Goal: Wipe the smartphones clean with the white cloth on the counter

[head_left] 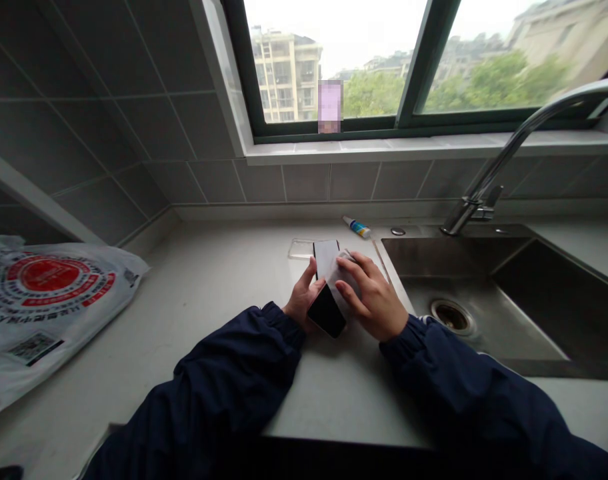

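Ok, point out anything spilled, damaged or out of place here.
Nothing looks spilled or damaged. The one oddity is a pixelated pinkish patch at the bottom of the window, hiding whatever is there. The dark-faced device by the left hand shows no visible crack from here.

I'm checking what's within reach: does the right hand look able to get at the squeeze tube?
Probably yes: only bare countertop shows between the right hand and the squeeze tube, though the hand would likely have to release the pale cloth or tissue.

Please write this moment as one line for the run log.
left hand: holding dark phone | right hand: on pale sheet | counter: clear case, small tube
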Motion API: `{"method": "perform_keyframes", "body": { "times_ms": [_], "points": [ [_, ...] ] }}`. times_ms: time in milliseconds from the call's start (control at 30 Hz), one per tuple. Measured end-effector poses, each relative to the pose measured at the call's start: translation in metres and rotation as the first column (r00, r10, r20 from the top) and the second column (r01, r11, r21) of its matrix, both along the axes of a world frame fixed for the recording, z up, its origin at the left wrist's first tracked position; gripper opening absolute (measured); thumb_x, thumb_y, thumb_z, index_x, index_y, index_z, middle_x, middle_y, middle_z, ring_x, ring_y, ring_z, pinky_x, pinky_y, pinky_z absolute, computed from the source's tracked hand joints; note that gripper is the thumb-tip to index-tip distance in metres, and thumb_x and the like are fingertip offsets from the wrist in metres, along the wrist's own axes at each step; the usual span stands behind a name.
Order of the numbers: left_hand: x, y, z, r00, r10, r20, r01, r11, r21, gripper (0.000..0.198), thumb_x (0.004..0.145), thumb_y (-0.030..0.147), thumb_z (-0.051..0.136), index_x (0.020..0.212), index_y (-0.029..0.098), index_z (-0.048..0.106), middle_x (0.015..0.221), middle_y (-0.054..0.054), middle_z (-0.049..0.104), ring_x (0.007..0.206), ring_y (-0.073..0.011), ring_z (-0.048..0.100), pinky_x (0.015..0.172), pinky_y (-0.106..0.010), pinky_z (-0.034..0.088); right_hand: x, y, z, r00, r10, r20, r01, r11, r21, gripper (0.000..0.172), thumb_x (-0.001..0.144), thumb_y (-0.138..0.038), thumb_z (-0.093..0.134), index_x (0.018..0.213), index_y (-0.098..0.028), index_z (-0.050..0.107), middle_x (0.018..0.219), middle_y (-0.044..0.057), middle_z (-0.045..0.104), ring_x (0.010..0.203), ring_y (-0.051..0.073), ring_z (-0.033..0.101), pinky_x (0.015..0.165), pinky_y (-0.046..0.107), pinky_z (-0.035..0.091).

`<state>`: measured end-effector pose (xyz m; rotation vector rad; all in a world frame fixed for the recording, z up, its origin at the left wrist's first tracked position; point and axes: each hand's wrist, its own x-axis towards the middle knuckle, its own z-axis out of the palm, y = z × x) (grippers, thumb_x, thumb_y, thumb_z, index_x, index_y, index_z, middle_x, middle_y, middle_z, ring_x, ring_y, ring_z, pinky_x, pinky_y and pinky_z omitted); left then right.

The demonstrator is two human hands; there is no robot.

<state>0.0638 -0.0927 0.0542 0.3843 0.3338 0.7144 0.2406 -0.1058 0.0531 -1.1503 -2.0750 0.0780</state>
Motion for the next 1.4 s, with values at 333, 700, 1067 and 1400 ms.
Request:
{"method": "perform_keyframes", "body": {
  "times_ms": [333,700,1067,1400],
  "points": [
    [-0.003,0.002,0.006,0.991,0.129,0.038,-0.131,0.989,0.065,0.076,0.098,0.071,0.028,0.152,0.022,0.047,0.126,-0.018,0.068,0.105,-0.0358,0.071,0.094,-0.057,0.054,0.000,0.003,0.000,0.990,-0.031,-0.141,0.026,0.999,-0.034,0.056,0.104,-0.052,0.046,0.145,-0.015,0.056,0.148,0.021,0.053,0.142,0.034,0.050,0.120,0.056,0.041],
    [0.000,0.007,0.003,0.934,0.357,0.032,-0.357,0.934,0.002,0.075,0.096,0.068,0.042,0.149,0.015,0.051,0.129,-0.019,0.068,0.119,-0.0379,0.066,0.104,-0.055,0.049,-0.005,-0.004,-0.001,0.978,0.113,-0.178,-0.147,0.970,-0.192,0.069,0.104,-0.058,0.041,0.157,-0.015,0.043,0.170,0.017,0.024,0.159,0.033,0.017,0.125,0.062,0.024],
    [0.000,0.004,0.007,0.922,0.386,0.046,-0.384,0.922,-0.043,0.077,0.096,0.069,0.039,0.145,0.012,0.053,0.119,-0.020,0.071,0.110,-0.0365,0.070,0.102,-0.053,0.051,-0.006,-0.013,0.008,0.953,0.299,-0.034,-0.301,0.951,-0.064,0.041,0.105,-0.038,0.051,0.137,-0.018,0.065,0.146,0.015,0.062,0.150,0.036,0.040,0.121,0.069,0.029],
    [-0.004,0.006,0.000,0.952,0.306,-0.009,-0.306,0.952,0.003,0.090,0.093,0.077,0.034,0.151,0.010,0.047,0.120,-0.023,0.071,0.109,-0.0369,0.071,0.102,-0.054,0.050,-0.007,-0.017,0.008,0.885,0.459,0.075,-0.456,0.888,-0.061,0.048,0.103,-0.036,0.054,0.149,-0.021,0.053,0.149,0.015,0.060,0.149,0.031,0.044,0.123,0.062,0.032]
  ]
}}
